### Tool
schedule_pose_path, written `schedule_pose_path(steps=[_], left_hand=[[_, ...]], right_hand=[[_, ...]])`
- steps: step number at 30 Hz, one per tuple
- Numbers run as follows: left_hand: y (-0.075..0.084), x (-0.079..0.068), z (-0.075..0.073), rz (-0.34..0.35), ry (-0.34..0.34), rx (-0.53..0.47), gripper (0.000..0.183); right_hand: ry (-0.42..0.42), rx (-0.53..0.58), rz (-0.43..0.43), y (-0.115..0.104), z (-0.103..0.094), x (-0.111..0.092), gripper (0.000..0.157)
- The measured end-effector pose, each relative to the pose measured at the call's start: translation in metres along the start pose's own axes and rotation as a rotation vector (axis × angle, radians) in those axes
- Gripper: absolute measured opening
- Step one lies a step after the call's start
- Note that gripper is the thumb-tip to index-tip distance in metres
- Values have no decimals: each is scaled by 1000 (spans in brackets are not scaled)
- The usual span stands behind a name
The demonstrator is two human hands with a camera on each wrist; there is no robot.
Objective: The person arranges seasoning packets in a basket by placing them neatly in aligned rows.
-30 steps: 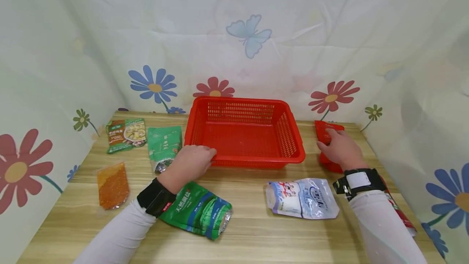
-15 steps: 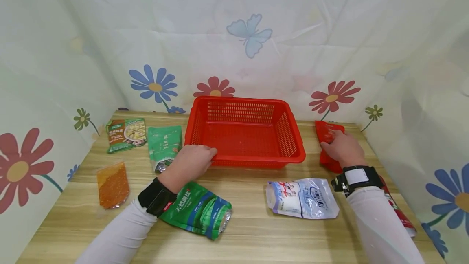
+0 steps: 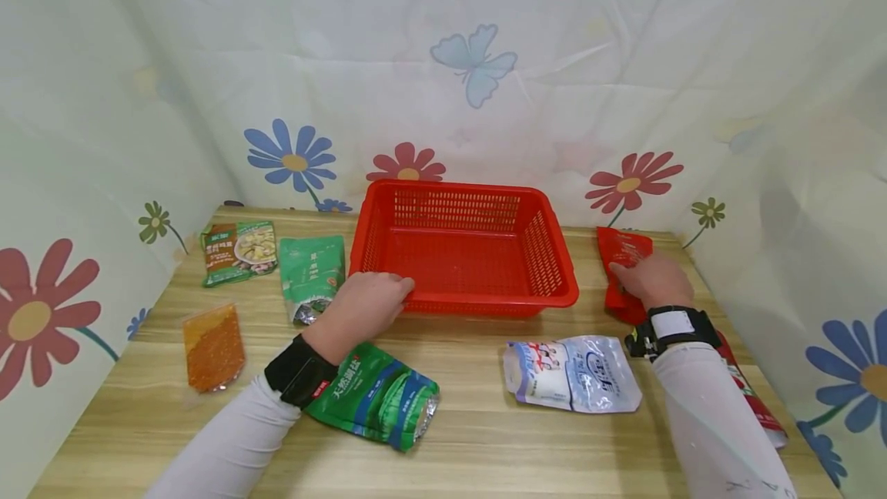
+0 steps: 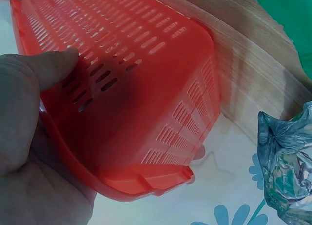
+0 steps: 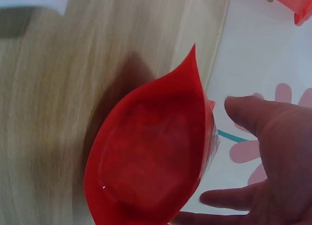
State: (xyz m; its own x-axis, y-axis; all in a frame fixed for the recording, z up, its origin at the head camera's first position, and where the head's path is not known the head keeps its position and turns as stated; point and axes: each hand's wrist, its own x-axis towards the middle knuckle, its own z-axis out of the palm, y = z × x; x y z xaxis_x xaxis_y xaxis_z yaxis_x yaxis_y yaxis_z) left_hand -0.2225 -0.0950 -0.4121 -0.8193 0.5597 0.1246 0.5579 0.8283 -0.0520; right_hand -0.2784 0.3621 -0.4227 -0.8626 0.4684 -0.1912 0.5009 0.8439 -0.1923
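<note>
My left hand (image 3: 367, 308) grips the near left corner of a red plastic basket (image 3: 457, 301). In the left wrist view the thumb lies on the slotted wall of the basket (image 4: 161, 83), with the rim running between thumb and palm. My right hand (image 3: 654, 281) is over a red pouch (image 3: 627, 249) lying right of the basket. The right wrist view has the red pouch (image 5: 146, 152) base-on, and the thumb and fingers of the right hand (image 5: 273, 152) spread apart beside it. Whether the fingertips touch the pouch I cannot tell.
Left of the basket lie a light green pouch (image 3: 312, 272), a food packet (image 3: 239, 252) and an orange packet (image 3: 213, 349). In front are a green pouch (image 3: 384, 399) and a white-blue pouch (image 3: 574, 374). Another red packet (image 3: 755, 399) is partly behind the right arm. Printed cloth walls surround the table.
The right hand has shifted slightly rightward and toward me over the red pouch, leaving more of the pouch's top showing. The left hand keeps its hold on the basket.
</note>
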Motion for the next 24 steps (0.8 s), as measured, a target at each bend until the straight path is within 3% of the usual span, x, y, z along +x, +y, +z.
schedule_pose_path(steps=[12, 24], left_hand=[[0, 1, 3, 7, 8, 1, 18], [0, 1, 2, 2, 0, -2, 18]], right_hand=[[-75, -95, -11, -1, 0, -4, 67], [-101, -88, -11, -2, 10, 1, 69]])
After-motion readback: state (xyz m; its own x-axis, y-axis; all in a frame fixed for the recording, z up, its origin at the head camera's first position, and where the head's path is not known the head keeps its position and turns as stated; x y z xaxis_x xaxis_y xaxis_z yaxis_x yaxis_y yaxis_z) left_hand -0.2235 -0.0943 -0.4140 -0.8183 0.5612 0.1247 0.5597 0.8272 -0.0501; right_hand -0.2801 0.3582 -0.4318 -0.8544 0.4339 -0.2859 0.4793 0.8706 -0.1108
